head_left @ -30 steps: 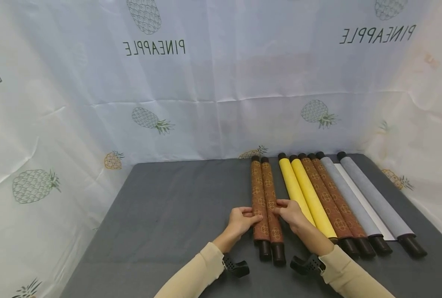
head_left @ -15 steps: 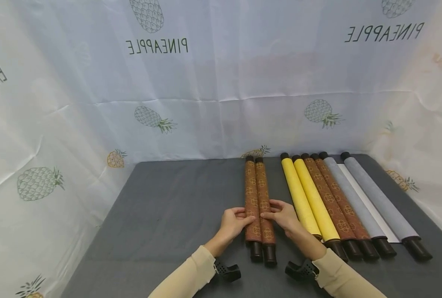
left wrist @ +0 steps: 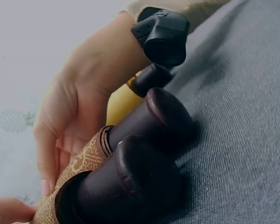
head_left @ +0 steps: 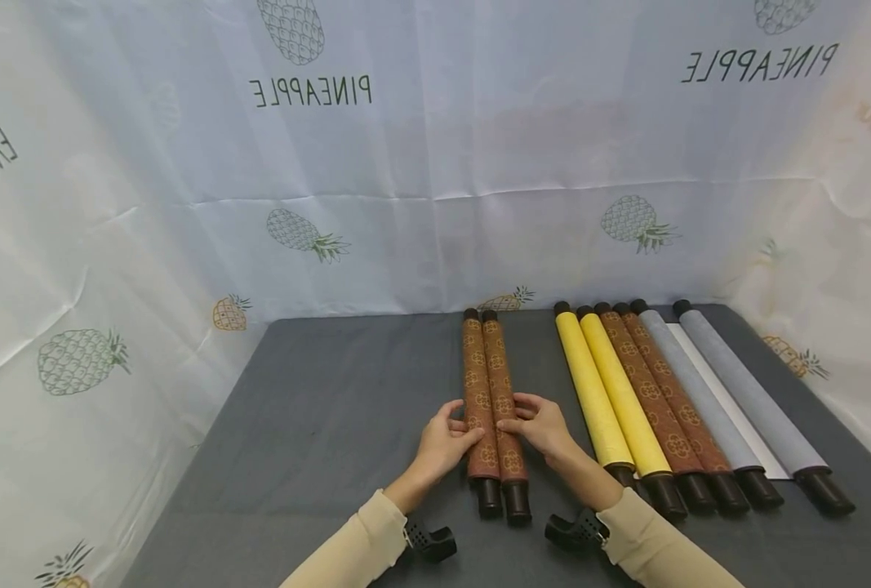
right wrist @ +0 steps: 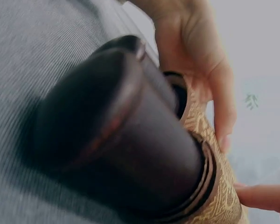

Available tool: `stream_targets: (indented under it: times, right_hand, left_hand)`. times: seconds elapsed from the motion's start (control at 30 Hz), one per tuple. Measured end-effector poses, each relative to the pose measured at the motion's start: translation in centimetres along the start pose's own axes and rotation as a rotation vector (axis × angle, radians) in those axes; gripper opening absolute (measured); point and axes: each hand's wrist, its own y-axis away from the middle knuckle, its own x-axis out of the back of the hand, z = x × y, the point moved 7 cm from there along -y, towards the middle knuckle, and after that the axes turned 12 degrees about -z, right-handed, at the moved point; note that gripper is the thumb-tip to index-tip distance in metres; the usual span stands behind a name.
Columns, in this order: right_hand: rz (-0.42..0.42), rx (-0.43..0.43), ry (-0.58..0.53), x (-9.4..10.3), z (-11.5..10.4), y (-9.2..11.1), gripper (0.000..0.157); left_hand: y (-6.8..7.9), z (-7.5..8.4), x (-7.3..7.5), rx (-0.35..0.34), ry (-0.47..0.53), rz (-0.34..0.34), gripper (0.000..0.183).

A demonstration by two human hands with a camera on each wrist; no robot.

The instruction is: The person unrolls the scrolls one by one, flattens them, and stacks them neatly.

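Left roll (head_left: 482, 400) and right roll (head_left: 502, 392) lie side by side on the table (head_left: 347, 408), long axes running near to far, far ends slightly left. Left hand (head_left: 438, 445) grips the former, right hand (head_left: 547, 429) the latter; fingertips partly hidden.

I'm seeing a brocade-like cloth wrapping the two left-hand brown scrolls (head_left: 481, 380), its gold figuring catching a faint sheen. Their dark end knobs (left wrist: 119, 186) are looking smooth and half-glossy, though wood or plastic I can't tell. To the right, the yellow scrolls (head_left: 618, 392) are showing a smooth surface, the grey scrolls (head_left: 746, 388) a matt one, with a paper-like white strip (head_left: 726, 400) showing between. The tablecloth (head_left: 354, 384) is displaying a matt, finely ribbed weave. On the far side, a pineapple-print curtain (head_left: 398, 139) is hanging thin, creased and faintly satiny. Cream sleeves (head_left: 362, 535) are looking like matt cloth, black wrist cameras (left wrist: 164, 42) like smooth plastic.
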Motion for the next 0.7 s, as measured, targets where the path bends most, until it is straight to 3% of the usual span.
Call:
stream_targets:
  times: [0.27, 0.43, 0.7]
  right_hand:
    - [0.004, 0.107, 0.156, 0.1, -1.0, 0.6, 0.063]
    - [0.040, 0.175, 0.225, 0.1, -1.4, 0.8, 0.058]
    - [0.090, 0.269, 0.356, 0.4, -2.0, 1.2, 0.054]
  left_hand:
    - [0.4, 1.3, -0.3, -0.075, -0.217, 0.040, 0.058]
    - [0.7, 1.7, -0.4, -0.095, -0.240, 0.084, 0.061]
    - [0.5, 2.2, -0.9, -0.222, -0.264, 0.087, 0.060]
